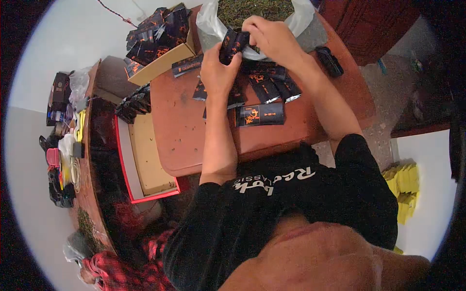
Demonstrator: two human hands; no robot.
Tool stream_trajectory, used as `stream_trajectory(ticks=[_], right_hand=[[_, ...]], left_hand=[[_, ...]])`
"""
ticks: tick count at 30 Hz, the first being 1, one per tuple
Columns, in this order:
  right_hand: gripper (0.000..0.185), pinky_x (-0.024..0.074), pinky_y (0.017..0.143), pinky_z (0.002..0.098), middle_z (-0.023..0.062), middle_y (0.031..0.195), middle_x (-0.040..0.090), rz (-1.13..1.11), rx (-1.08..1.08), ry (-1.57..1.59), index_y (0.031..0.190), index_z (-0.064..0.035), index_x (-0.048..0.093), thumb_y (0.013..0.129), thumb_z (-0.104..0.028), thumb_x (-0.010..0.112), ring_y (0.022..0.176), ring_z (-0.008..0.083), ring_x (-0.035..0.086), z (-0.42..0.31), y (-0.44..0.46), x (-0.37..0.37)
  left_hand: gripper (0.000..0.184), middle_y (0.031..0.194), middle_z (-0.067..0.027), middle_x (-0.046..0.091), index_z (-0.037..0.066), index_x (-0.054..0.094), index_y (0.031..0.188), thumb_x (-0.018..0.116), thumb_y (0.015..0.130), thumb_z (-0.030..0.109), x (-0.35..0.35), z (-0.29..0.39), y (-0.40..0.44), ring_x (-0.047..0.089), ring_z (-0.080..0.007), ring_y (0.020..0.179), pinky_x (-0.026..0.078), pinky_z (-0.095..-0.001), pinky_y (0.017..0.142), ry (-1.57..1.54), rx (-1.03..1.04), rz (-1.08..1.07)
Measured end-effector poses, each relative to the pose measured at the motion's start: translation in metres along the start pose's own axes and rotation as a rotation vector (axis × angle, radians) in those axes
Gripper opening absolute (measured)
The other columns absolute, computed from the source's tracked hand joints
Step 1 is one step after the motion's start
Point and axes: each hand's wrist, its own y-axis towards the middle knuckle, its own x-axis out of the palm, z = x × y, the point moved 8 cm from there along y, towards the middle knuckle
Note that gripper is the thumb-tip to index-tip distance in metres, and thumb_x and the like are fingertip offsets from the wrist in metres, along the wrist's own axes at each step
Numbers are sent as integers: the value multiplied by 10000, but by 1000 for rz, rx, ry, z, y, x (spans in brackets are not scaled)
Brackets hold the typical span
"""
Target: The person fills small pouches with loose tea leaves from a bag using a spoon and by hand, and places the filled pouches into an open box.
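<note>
My left hand (217, 72) is wrapped round a black foil packet (232, 47) with orange print, holding it tilted above the table. At the packet's upper right edge is my right hand (272, 39), its fingers closed in a pinch; what lies between them is hidden. Behind both hands stands a clear plastic bag (208, 20) of loose dried leaves (255, 12), dark green and brown, which look like tea. Several similar packets lie under and around my hands, among them a flat packet (259, 115) nearest me and another packet (187, 66) at the left.
The reddish-brown table (179, 131) has rounded corners and scattered leaf crumbs. A cardboard box (162, 64) heaped with black packets stands at its back left. Below the left edge sits a red-rimmed box (151, 160). A dark bundle (330, 61) lies near the right edge.
</note>
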Motion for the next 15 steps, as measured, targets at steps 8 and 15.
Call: stream_trajectory(ticks=[8,15], right_hand=[[220,531,628,334,57,789,671,161,0,93,982,-49,648,949,-240,543,675,216,660,4,3,-23],[313,488,524,260,43,691,664,-66,433,203,931,-45,618,999,-321,489,577,109,604,67,-3,-29]], left_hand=[[532,1055,-179,677,9,658,1162,790,757,327,0,-3,1,666,-317,946,514,-391,853,-29,5,7],[528,1064,-172,680,4,658,1159,797,758,319,0,-5,1,669,-302,939,516,-381,851,-38,-37,-12]])
